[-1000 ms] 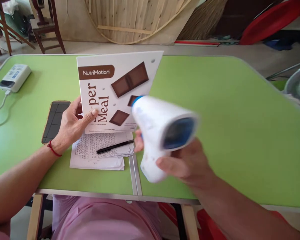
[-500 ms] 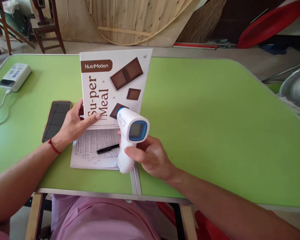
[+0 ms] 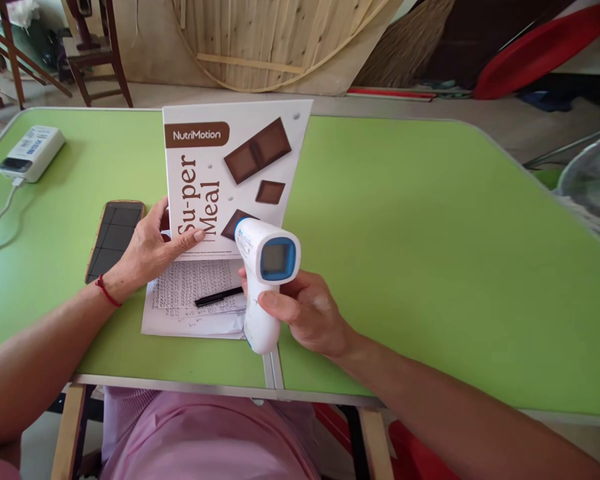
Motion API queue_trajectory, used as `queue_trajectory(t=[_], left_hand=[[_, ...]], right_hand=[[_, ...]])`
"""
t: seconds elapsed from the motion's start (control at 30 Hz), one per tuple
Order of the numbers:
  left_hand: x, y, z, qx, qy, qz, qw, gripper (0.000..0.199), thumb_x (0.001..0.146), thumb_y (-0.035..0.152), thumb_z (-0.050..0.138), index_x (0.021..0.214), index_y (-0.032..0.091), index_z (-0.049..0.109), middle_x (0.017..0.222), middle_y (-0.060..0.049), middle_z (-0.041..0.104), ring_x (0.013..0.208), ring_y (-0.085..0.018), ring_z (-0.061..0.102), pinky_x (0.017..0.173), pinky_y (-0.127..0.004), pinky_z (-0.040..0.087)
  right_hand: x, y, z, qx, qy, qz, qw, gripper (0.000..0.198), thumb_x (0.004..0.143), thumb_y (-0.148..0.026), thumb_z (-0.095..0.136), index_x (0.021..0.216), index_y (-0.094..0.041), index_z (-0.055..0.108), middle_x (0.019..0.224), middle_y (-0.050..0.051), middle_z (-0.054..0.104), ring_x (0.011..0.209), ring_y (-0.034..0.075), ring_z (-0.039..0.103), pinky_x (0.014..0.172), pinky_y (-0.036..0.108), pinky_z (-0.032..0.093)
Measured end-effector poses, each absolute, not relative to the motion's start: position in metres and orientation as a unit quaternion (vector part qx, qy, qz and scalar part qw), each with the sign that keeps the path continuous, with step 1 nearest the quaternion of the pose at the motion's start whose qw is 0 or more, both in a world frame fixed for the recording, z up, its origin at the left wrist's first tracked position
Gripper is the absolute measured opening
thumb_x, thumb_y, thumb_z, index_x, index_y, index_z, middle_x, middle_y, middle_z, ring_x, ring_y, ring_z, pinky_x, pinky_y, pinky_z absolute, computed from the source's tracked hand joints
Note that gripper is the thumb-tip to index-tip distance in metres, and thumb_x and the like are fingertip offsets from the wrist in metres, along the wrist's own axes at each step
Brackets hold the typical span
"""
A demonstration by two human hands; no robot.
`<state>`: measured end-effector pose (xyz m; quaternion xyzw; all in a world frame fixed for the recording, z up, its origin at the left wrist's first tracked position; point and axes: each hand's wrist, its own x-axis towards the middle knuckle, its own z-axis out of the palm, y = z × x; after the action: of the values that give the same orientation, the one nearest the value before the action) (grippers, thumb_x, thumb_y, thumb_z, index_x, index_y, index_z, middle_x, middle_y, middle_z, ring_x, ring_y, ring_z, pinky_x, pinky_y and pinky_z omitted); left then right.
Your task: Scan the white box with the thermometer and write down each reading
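My left hand (image 3: 160,243) grips the lower left edge of a white NutriMotion box (image 3: 200,170), thumb on its front, and keeps it raised and tilted above the table. In my right hand (image 3: 305,310) is a white infrared thermometer (image 3: 263,320), fingers wrapped round its handle. Its blue-rimmed screen (image 3: 279,259) faces me and looks blank; its front end overlaps the box's lower part, and I cannot tell whether they touch. Below the box lie sheets of handwritten paper (image 3: 175,320) with a black pen (image 3: 217,297) on top, partly hidden by the box and thermometer.
On the green folding table (image 3: 405,253), a phone (image 3: 114,233) lies beside my left wrist. A white power bank (image 3: 31,153) with a cable (image 3: 3,223) sits at the far left. Beyond the right edge stands a plastic-lined bin (image 3: 593,177); a wooden chair (image 3: 97,60) is behind.
The thermometer has shifted slightly right and down, its handle now more upright. The box has moved a little to the right in view. Both grips are the same.
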<state>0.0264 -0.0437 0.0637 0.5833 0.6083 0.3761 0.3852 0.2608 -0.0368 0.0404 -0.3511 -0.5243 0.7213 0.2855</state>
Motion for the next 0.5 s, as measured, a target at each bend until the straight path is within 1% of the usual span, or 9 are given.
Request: queue_trajectory(t=[0.1, 0.37, 0.5], left_hand=[[0.0263, -0.0437, 0.0634, 0.579, 0.604, 0.381, 0.393, 0.042, 0.082, 0.049, 0.072, 0.107, 0.017, 0.059, 0.109, -0.009, 0.068, 0.093, -0.025, 0.066, 0.073, -0.037, 0.058], [0.0262, -0.0436, 0.0643, 0.579, 0.616, 0.371, 0.384, 0.043, 0.081, 0.05, 0.074, 0.104, 0.017, 0.058, 0.108, -0.009, 0.068, 0.094, -0.024, 0.066, 0.072, -0.034, 0.057], [0.0272, -0.0434, 0.0651, 0.58, 0.601, 0.381, 0.395, 0.042, 0.081, 0.049, 0.074, 0.104, 0.017, 0.057, 0.106, -0.008, 0.068, 0.095, -0.024, 0.066, 0.073, -0.035, 0.058]], right_hand=[[0.2604, -0.0375, 0.0409, -0.351, -0.523, 0.721, 0.288, 0.023, 0.073, -0.04, 0.07, 0.07, -0.019, 0.059, 0.062, 0.0, 0.056, 0.056, 0.012, 0.051, 0.049, 0.026, 0.047], [0.2606, -0.0372, 0.0408, -0.361, -0.505, 0.737, 0.269, 0.038, 0.07, -0.055, 0.073, 0.07, -0.019, 0.06, 0.063, 0.001, 0.055, 0.057, 0.012, 0.05, 0.051, 0.026, 0.046], [0.2607, -0.0366, 0.0398, -0.353, -0.508, 0.736, 0.276, 0.04, 0.071, -0.057, 0.072, 0.072, -0.019, 0.06, 0.065, 0.001, 0.056, 0.06, 0.014, 0.052, 0.052, 0.028, 0.048]])
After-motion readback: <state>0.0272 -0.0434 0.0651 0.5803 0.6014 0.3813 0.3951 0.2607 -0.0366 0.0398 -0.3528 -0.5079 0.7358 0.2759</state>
